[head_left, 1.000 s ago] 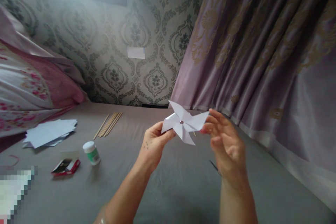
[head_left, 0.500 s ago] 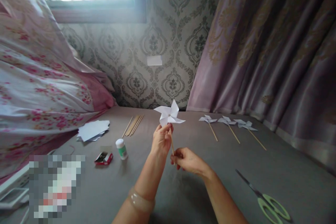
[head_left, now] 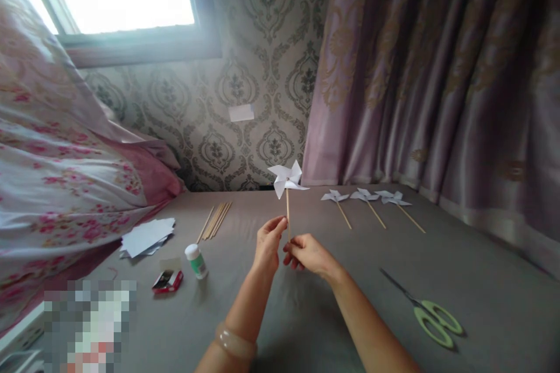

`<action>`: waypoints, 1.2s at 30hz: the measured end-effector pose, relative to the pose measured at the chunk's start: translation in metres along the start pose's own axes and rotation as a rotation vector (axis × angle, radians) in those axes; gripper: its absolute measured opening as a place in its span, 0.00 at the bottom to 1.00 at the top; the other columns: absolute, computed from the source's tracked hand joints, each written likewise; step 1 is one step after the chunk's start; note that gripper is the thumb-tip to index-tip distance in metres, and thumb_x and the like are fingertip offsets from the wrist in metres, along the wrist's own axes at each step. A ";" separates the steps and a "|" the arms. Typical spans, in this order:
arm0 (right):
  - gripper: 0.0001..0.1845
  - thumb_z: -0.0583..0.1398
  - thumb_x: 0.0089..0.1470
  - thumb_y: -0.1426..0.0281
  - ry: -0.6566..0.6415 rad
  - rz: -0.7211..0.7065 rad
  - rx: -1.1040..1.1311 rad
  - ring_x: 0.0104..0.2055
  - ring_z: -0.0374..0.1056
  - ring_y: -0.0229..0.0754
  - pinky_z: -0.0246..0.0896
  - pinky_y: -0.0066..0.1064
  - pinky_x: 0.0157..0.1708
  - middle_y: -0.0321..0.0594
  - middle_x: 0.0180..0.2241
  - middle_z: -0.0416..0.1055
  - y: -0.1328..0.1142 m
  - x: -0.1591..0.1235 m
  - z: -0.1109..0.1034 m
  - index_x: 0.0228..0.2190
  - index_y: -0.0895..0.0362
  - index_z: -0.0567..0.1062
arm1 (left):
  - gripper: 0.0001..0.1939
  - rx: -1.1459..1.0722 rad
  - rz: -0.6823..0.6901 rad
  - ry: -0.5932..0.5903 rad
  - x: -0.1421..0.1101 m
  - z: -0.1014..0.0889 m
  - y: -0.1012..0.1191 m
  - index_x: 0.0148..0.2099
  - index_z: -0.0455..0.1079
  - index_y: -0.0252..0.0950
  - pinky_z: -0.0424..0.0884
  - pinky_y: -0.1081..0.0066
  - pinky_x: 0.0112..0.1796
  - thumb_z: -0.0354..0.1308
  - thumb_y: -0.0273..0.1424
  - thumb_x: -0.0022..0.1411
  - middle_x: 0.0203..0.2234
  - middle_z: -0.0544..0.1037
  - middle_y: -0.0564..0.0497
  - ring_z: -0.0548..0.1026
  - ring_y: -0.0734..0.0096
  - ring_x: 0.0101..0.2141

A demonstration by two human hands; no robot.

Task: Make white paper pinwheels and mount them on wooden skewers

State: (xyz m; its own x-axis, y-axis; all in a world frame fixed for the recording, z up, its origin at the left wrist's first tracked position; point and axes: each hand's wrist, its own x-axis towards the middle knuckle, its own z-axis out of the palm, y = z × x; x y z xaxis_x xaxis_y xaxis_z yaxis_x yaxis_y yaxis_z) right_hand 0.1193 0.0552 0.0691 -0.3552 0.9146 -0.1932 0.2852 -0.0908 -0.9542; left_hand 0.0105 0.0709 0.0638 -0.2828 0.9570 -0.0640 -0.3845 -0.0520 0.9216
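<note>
A white paper pinwheel (head_left: 287, 178) on a thin wooden stick stands upright in front of me, with a small pin at its centre. My left hand (head_left: 269, 239) pinches the stick below the paper blades. Lower down, my right hand (head_left: 308, 254) has its fingers closed round the stick's bottom end, which they partly hide. Three similar pinwheels, among them the nearest one (head_left: 336, 196), lie in a row on the grey surface (head_left: 332, 315) to the right.
At right lie green-handled scissors (head_left: 431, 312). Leftward are several wooden sticks (head_left: 217, 220), a white-capped bottle (head_left: 196, 261), a small red box (head_left: 167, 281) and stacked white paper (head_left: 146, 237). A power strip (head_left: 24, 329) is at the left edge. Curtains (head_left: 371, 70) hang behind.
My left hand has slid down the stick, away from the paper blades, so more stick shows. The right hand has risen slightly. The view has turned a little to the right.
</note>
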 end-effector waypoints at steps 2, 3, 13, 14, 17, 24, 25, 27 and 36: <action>0.12 0.50 0.57 0.79 0.025 0.005 0.004 0.15 0.61 0.29 0.50 0.21 0.16 0.33 0.18 0.70 -0.001 0.000 -0.007 0.25 0.60 0.68 | 0.23 0.068 0.017 -0.049 -0.004 0.002 -0.009 0.33 0.77 0.29 0.65 0.73 0.31 0.72 0.40 0.36 0.27 0.78 0.46 0.72 0.73 0.28; 0.13 0.50 0.57 0.79 0.030 0.010 0.004 0.15 0.61 0.29 0.50 0.21 0.15 0.33 0.18 0.70 -0.001 -0.001 -0.010 0.25 0.60 0.68 | 0.25 0.085 0.015 -0.076 -0.005 0.003 -0.012 0.33 0.76 0.28 0.64 0.73 0.27 0.72 0.42 0.36 0.25 0.76 0.47 0.70 0.74 0.24; 0.15 0.56 0.55 0.72 -0.034 0.002 -0.224 0.15 0.62 0.32 0.53 0.22 0.17 0.36 0.16 0.70 0.019 0.006 -0.013 0.18 0.60 0.71 | 0.25 0.143 0.002 -0.094 -0.020 -0.008 -0.032 0.32 0.77 0.28 0.60 0.74 0.23 0.70 0.44 0.37 0.21 0.74 0.49 0.67 0.75 0.21; 0.15 0.59 0.53 0.72 -0.032 -0.004 -0.265 0.15 0.62 0.33 0.53 0.22 0.17 0.36 0.14 0.69 0.021 0.006 -0.017 0.16 0.60 0.71 | 0.25 0.148 0.007 -0.060 -0.021 -0.010 -0.034 0.32 0.77 0.29 0.61 0.73 0.25 0.70 0.44 0.36 0.23 0.75 0.48 0.68 0.74 0.23; 0.14 0.60 0.50 0.71 0.076 -0.046 -0.357 0.17 0.64 0.35 0.55 0.24 0.19 0.38 0.15 0.70 0.021 0.002 -0.033 0.15 0.60 0.72 | 0.25 0.162 0.000 -0.022 -0.026 -0.017 -0.039 0.32 0.79 0.30 0.63 0.73 0.30 0.70 0.44 0.35 0.26 0.77 0.46 0.69 0.72 0.27; 0.15 0.52 0.57 0.68 0.789 -0.291 -0.395 0.38 0.73 0.45 0.64 0.32 0.40 0.48 0.38 0.77 -0.001 -0.013 -0.067 0.40 0.59 0.76 | 0.26 0.199 -0.076 -0.055 -0.033 -0.021 -0.047 0.33 0.79 0.32 0.60 0.74 0.28 0.70 0.47 0.34 0.23 0.75 0.49 0.66 0.75 0.24; 0.16 0.52 0.56 0.71 0.860 -0.329 -0.401 0.40 0.73 0.46 0.64 0.33 0.42 0.49 0.40 0.77 -0.001 -0.013 -0.067 0.43 0.60 0.75 | 0.26 0.203 -0.085 -0.061 -0.033 -0.021 -0.047 0.33 0.79 0.32 0.59 0.74 0.28 0.70 0.47 0.34 0.23 0.75 0.50 0.65 0.75 0.24; 0.20 0.52 0.54 0.75 0.906 -0.371 -0.425 0.43 0.72 0.47 0.64 0.35 0.46 0.52 0.45 0.74 0.000 -0.011 -0.066 0.47 0.63 0.73 | 0.25 0.202 -0.095 -0.077 -0.034 -0.020 -0.049 0.33 0.79 0.32 0.59 0.74 0.27 0.70 0.46 0.35 0.21 0.74 0.51 0.64 0.75 0.23; 0.19 0.52 0.48 0.80 0.240 -0.299 -0.502 0.39 0.72 0.43 0.64 0.31 0.43 0.43 0.35 0.78 -0.004 -0.017 -0.037 0.37 0.58 0.79 | 0.22 0.223 -0.049 -0.140 -0.036 -0.018 -0.047 0.32 0.80 0.32 0.57 0.74 0.26 0.68 0.45 0.39 0.19 0.72 0.52 0.62 0.74 0.23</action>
State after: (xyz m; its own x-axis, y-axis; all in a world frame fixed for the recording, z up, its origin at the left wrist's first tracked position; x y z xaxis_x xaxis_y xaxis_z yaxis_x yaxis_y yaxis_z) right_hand 0.1573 0.0544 0.0848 -0.2911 0.9401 0.1773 0.6081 0.3249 -0.7244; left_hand 0.0232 0.0339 0.0155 -0.1380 0.9879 -0.0712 -0.1877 0.0445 0.9812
